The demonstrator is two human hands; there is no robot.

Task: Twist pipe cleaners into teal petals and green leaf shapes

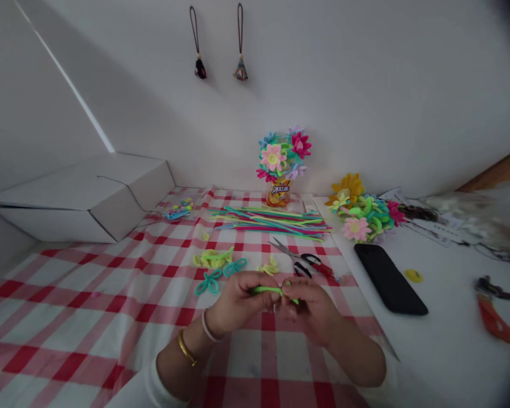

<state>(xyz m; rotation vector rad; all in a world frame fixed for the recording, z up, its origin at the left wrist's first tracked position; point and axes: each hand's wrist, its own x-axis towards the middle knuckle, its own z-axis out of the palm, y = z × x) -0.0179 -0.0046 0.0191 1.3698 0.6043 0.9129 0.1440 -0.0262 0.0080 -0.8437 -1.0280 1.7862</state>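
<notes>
Between my hands is a bright green pipe cleaner (266,289), with a short bent end showing at the right. My left hand (242,297) pinches its left part. The fingers of my right hand (310,303) are closed on the other end, close to the left fingertips. Just beyond my hands lie teal looped pipe-cleaner shapes (208,282), a yellow-green pile of bent pieces (213,258) and a few small pale yellow pieces (269,266). Scissors (295,255) rest open behind my right hand, beside red-handled pliers (323,268).
A bundle of coloured pipe cleaners (276,222) lies across the checked cloth (131,317). Behind it stands a jar (278,192) of fuzzy flowers. At right are more flowers (365,212), a black phone (390,279) and an orange-handled tool (495,317). A white box (89,195) sits at left.
</notes>
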